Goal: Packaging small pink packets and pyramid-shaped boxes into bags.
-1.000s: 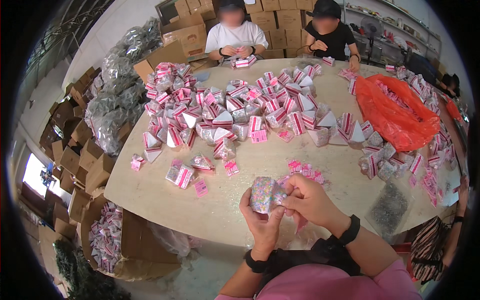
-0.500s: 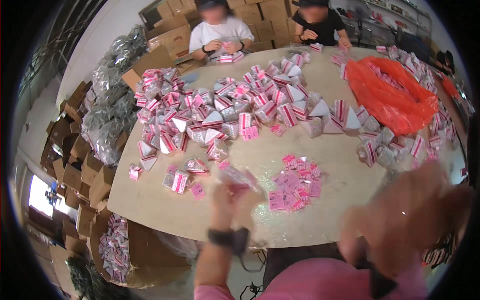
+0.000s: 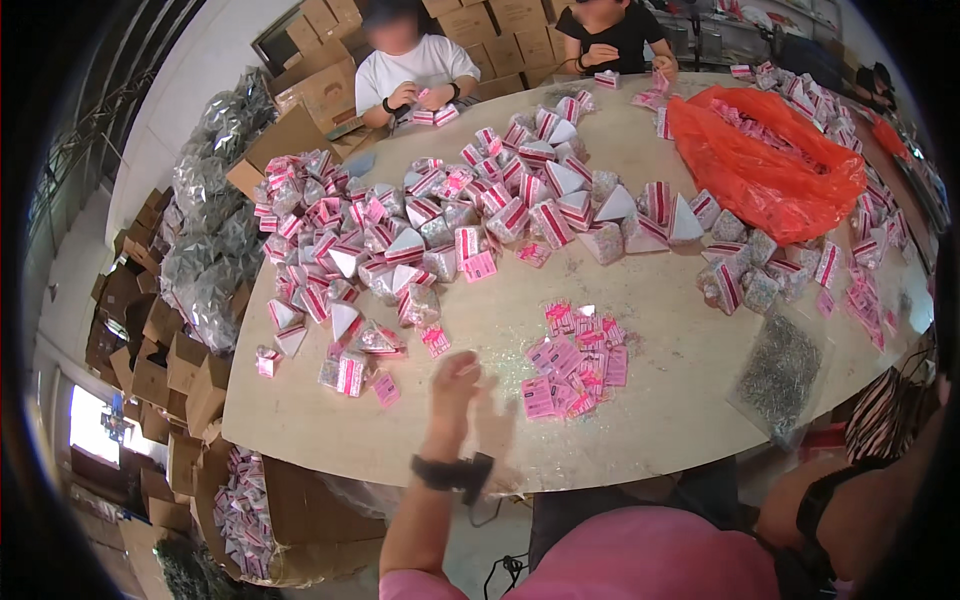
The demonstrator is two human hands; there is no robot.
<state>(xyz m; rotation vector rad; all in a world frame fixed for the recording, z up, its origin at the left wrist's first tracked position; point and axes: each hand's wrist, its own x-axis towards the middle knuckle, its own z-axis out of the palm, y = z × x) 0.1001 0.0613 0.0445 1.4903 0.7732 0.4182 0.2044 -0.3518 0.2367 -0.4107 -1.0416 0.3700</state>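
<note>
**Left hand out over a crowded packing table**

The pale table (image 3: 640, 400) is wide, with a curved near edge, in a storeroom with brown cardboard boxes (image 3: 150, 370) stacked down the left and along the far wall. One open carton (image 3: 250, 510) of pink packs stands on the floor at lower left, and silvery bags (image 3: 215, 250) are heaped above the box stacks.

On the table a large spread of pink-and-white packets (image 3: 440, 220) covers the left and middle, too many to count. The left hand (image 3: 455, 385) is stretched out flat above the bare tabletop, fingers loosely spread and holding nothing; it wears a dark wristband (image 3: 452, 472). Just to its right lies one small pile of flat pink cards (image 3: 575, 360), the nearest thing to it, not touched. Further right sits one grey bag (image 3: 780, 375) of small metal bits, and one orange plastic bag (image 3: 770, 160) beyond.

The right hand is out of sight; only a forearm (image 3: 850, 510) shows at lower right, so its grip cannot be told.

Two people (image 3: 415, 75) sit at the far side, handling packets.
</note>
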